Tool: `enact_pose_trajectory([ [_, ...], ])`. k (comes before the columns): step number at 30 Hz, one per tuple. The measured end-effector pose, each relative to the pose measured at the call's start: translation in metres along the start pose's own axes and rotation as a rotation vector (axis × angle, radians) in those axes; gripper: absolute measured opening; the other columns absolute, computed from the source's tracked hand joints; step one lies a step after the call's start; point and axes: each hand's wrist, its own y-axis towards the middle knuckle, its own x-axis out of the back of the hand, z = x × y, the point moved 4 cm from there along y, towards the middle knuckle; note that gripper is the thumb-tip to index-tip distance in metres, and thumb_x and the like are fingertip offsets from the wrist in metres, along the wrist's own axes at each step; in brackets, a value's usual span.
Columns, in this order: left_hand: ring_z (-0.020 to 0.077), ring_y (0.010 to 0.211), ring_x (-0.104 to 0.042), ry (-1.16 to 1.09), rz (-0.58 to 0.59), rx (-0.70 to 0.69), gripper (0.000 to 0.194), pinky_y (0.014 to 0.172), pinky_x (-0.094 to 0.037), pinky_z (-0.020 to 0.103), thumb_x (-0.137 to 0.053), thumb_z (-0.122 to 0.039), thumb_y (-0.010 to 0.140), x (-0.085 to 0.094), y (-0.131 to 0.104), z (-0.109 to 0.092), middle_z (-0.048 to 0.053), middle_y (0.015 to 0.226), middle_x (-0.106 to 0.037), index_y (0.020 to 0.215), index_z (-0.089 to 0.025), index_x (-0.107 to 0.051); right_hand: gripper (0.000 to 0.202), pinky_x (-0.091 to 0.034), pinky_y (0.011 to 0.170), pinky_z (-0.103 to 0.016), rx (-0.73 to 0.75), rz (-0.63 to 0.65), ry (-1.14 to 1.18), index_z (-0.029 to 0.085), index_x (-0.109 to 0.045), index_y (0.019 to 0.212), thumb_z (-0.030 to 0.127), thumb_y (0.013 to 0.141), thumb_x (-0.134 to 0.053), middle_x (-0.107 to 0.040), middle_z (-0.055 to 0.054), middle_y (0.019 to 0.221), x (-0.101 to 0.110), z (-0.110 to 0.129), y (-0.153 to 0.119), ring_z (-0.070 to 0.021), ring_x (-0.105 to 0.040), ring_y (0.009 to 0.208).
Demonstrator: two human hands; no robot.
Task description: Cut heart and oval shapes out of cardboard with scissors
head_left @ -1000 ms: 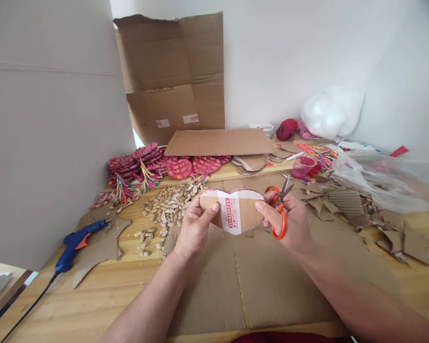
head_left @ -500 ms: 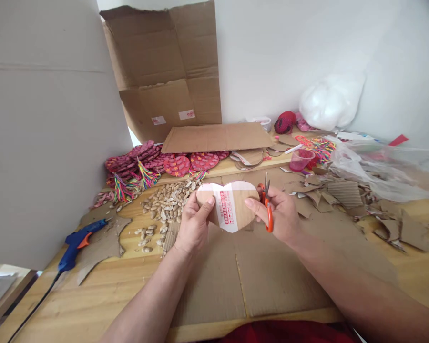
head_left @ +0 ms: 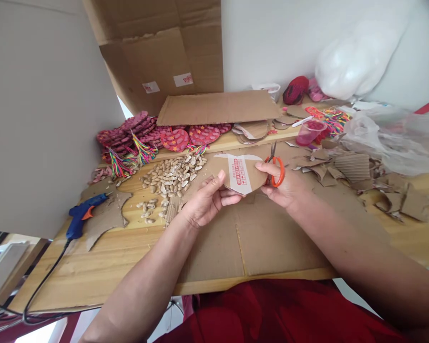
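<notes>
A heart-shaped cardboard piece (head_left: pixel 258 177) with white tape and red print is held up between my two hands. My left hand (head_left: pixel 207 200) has its thumb at the near-left part of the heart and its fingers under the lower edge. My right hand (head_left: pixel 280 183) pinches the right side between thumb and fingers. Orange-handled scissors (head_left: pixel 279 172) hang on that same hand, blades pointing up and away. Below lies a large flat cardboard sheet (head_left: pixel 279 238). Left of the heart is a pile of peanut shells (head_left: pixel 173 174).
A blue glue gun (head_left: pixel 80 214) lies left, its cord running off the table. Decorated pink pieces with tassels (head_left: pixel 128 138) are stacked behind. Cardboard scraps (head_left: pixel 353 166), a clear plastic bag (head_left: pixel 389 143) and a pink cup (head_left: pixel 309 132) are at right. A propped cardboard sheet (head_left: pixel 218 108) stands at the back.
The view has tipped downward, showing more of my lap. The heart has tilted flatter, and my left hand has shifted toward its lower edge. The scissors have swung slightly in my right hand.
</notes>
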Motion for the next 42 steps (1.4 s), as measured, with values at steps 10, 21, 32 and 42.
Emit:
enact_pose_trajectory([
  [10, 0.0193, 0.075, -0.078, 0.066, 0.139, 0.035, 0.039, 0.064, -0.062, 0.016, -0.088, -0.037, 0.070, -0.005, 0.000, 0.003, 0.014, 0.080, -0.079, 0.090, -0.006, -0.077, 0.031, -0.024, 0.030, -0.018, 0.029, -0.042, 0.015, 0.018, -0.062, 0.070, 0.033, 0.059, -0.086, -0.055, 0.004, 0.054, 0.004, 0.000, 0.001, -0.0068, -0.040, 0.044],
  [21, 0.0195, 0.076, -0.078, 0.067, 0.049, 0.092, 0.024, 0.064, -0.063, 0.019, -0.080, -0.024, 0.082, -0.004, -0.001, 0.004, 0.013, 0.084, -0.079, 0.096, -0.006, -0.073, 0.033, -0.029, 0.027, -0.016, 0.147, -0.149, -0.038, 0.019, -0.059, 0.068, 0.030, 0.056, -0.088, -0.052, 0.007, 0.050, 0.002, 0.011, -0.008, -0.0060, -0.042, 0.039],
  [32, 0.0211, 0.086, -0.078, -0.025, 0.197, 0.116, 0.019, 0.078, -0.064, 0.024, -0.078, -0.013, 0.081, -0.005, -0.003, 0.003, 0.015, 0.089, -0.080, 0.097, -0.003, -0.074, 0.031, -0.029, 0.027, -0.016, 0.177, -0.150, -0.083, 0.020, -0.057, 0.069, 0.033, 0.061, -0.084, -0.049, 0.008, 0.048, 0.003, 0.014, -0.005, -0.0062, -0.042, 0.039],
  [42, 0.0202, 0.089, -0.078, -0.026, 0.220, 0.112, 0.017, 0.082, -0.063, 0.023, -0.079, -0.010, 0.079, -0.002, -0.004, 0.004, 0.012, 0.091, -0.080, 0.095, -0.007, -0.076, 0.035, -0.029, 0.029, -0.018, 0.215, -0.149, -0.096, 0.021, -0.055, 0.070, 0.034, 0.060, -0.086, -0.050, 0.008, 0.052, 0.002, 0.015, -0.006, -0.0063, -0.042, 0.040],
])
